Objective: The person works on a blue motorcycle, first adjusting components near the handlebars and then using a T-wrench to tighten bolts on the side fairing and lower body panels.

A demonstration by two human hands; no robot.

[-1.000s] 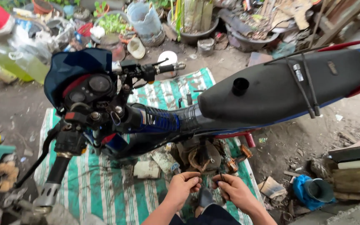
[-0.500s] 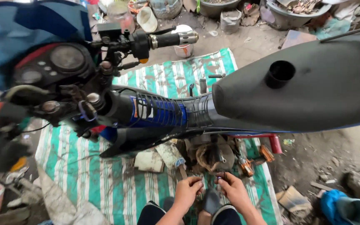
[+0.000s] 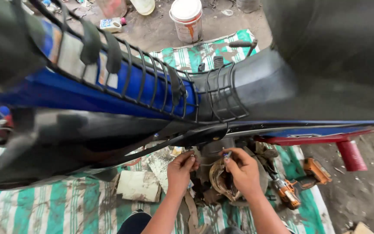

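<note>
Both our hands work under the motorcycle (image 3: 152, 91): our left hand (image 3: 180, 171) pinches a small part, our right hand (image 3: 243, 171) another, at the engine (image 3: 221, 180), above a green-striped mat (image 3: 61, 208) on dirt ground (image 3: 364, 203).

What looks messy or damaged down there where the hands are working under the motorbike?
Torn, stained scraps of cardboard lie crumpled on the striped green mat beside the left hand. The engine part under the right hand looks rusty and grimy.

Both forearms reach forward, left hand (image 3: 181, 170) and right hand (image 3: 242, 169) close together, fingers curled.
</note>
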